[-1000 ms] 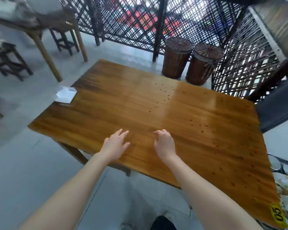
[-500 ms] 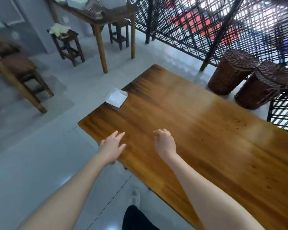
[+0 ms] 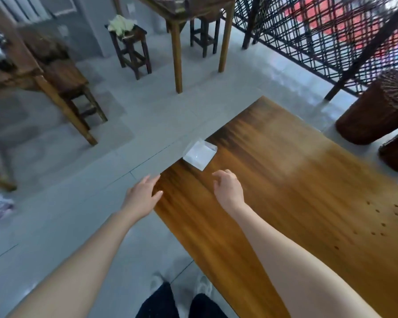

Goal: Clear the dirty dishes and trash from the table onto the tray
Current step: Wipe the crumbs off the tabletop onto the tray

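Just beyond both hands: small white folded paper napkin (image 3: 199, 154) overhanging the glossy brown wooden counter (image 3: 285, 191) edge. Left hand (image 3: 143, 196) spread empty, right hand (image 3: 228, 188) loosely curled, empty, poised for picking.

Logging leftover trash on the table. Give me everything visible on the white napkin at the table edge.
The white napkin is a flat, roughly square sheet that looks like thin folded paper; motion blur hides finer detail. It lies at the wooden table edge, one corner overhanging the floor side. Nothing rests on it. Both hands hover short of it, the right hand nearer than the left hand, neither touching.
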Action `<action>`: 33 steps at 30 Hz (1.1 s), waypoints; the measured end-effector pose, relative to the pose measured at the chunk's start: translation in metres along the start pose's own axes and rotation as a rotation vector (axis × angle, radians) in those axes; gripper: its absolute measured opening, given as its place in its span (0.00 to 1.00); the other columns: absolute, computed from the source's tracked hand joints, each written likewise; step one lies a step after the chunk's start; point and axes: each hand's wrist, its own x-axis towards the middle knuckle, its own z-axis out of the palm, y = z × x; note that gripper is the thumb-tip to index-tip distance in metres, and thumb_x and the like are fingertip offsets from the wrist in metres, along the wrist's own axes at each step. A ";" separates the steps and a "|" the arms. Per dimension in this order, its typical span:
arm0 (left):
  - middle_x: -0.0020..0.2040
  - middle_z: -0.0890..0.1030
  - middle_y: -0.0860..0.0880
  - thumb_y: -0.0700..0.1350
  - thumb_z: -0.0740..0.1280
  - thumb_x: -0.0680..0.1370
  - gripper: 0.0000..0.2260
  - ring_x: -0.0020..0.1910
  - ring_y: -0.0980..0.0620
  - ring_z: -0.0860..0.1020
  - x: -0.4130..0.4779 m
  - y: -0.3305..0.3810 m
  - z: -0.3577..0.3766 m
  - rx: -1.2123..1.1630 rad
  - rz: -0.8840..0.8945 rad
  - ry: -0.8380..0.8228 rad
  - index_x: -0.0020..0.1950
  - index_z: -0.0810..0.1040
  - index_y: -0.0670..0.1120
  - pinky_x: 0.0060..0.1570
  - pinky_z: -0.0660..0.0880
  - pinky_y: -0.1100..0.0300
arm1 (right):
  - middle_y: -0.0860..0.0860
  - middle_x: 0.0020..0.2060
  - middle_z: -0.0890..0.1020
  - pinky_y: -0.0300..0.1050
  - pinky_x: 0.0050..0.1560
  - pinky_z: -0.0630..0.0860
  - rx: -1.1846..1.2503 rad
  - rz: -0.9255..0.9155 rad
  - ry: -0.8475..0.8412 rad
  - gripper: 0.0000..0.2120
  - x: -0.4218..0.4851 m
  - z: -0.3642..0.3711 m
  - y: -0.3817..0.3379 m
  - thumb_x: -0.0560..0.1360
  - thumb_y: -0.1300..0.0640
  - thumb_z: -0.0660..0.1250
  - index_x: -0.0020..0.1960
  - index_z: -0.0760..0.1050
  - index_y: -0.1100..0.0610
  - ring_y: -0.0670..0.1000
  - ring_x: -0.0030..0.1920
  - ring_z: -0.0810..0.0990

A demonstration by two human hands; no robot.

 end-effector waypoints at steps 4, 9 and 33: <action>0.78 0.58 0.47 0.55 0.59 0.81 0.25 0.74 0.45 0.61 0.034 -0.013 -0.007 -0.001 0.016 -0.036 0.77 0.59 0.53 0.69 0.61 0.47 | 0.53 0.54 0.79 0.40 0.51 0.75 -0.026 0.016 0.004 0.13 0.035 0.016 -0.020 0.78 0.62 0.63 0.62 0.77 0.56 0.52 0.52 0.78; 0.78 0.56 0.48 0.54 0.59 0.81 0.26 0.76 0.47 0.58 0.083 -0.031 -0.019 0.008 0.105 -0.118 0.78 0.56 0.54 0.71 0.59 0.47 | 0.53 0.59 0.79 0.45 0.56 0.76 -0.029 0.116 0.022 0.14 0.074 0.049 -0.042 0.77 0.59 0.67 0.62 0.77 0.55 0.54 0.56 0.78; 0.79 0.55 0.48 0.52 0.59 0.81 0.25 0.75 0.48 0.59 0.229 -0.058 -0.074 0.070 0.383 -0.280 0.78 0.57 0.54 0.70 0.57 0.50 | 0.54 0.39 0.78 0.52 0.42 0.79 -0.229 0.645 0.143 0.10 0.132 0.088 -0.090 0.79 0.57 0.58 0.42 0.74 0.59 0.54 0.39 0.78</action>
